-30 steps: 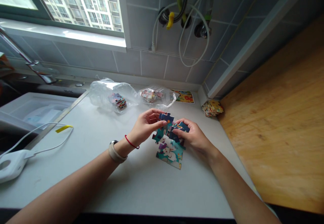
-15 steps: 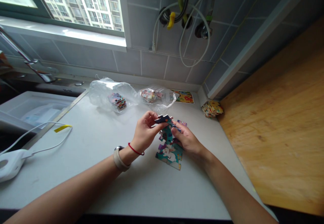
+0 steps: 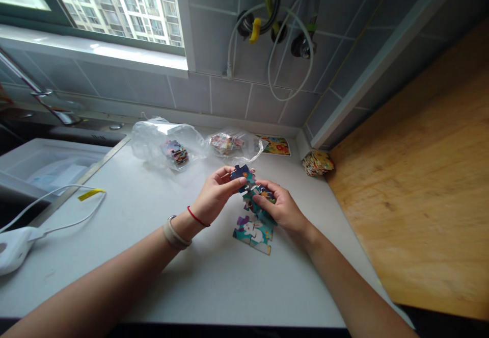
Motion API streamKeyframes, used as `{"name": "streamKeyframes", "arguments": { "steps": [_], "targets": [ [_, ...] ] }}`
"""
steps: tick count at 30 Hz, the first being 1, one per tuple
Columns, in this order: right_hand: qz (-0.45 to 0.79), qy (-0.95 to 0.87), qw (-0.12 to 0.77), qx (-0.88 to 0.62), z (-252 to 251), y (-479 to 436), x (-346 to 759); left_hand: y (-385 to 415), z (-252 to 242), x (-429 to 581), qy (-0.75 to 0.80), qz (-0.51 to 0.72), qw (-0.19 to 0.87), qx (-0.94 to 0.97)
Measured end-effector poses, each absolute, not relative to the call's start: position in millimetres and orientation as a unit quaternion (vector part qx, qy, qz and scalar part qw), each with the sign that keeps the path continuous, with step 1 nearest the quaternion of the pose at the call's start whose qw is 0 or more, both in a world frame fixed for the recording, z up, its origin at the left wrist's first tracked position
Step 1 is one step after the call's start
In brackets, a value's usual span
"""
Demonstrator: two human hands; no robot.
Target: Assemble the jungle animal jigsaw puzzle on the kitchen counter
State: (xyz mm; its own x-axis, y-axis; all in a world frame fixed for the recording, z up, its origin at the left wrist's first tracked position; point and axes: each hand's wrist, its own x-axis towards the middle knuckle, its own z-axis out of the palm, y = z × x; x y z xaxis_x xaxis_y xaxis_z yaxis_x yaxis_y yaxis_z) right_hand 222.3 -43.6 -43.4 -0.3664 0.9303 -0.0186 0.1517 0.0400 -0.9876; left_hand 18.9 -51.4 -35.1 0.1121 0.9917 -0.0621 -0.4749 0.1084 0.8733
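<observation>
On the white counter lies a partly joined jigsaw in teal, white and purple. My left hand is closed on a dark blue jigsaw piece, pinched at the top of the joined part. My right hand rests with fingers curled on the joined part's upper edge, holding it in place. Both hands meet above the jigsaw, fingertips almost touching.
Two clear plastic bags of jigsaw pieces lie at the back, with a picture card beside them. A stack of pieces sits in the corner. A sink is on the left, a white cable crosses the counter, and a wooden panel stands on the right.
My left hand tipped the dark blue piece flat, then brought it up to the joined part's top edge. My right hand slid left onto the joined pieces.
</observation>
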Motion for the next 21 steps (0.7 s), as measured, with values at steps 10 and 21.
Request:
{"name": "streamKeyframes", "arguments": {
  "steps": [10, 21],
  "targets": [
    [0.591, -0.549, 0.405, -0.432, -49, -44, 221, -59, -50, 27, 0.429, 0.477, 0.572, 0.512],
    [0.554, -0.560, 0.423, -0.449, -40, -40, 227, -67, -54, 23, 0.469, 0.402, 0.338, 0.711]
  ]
}}
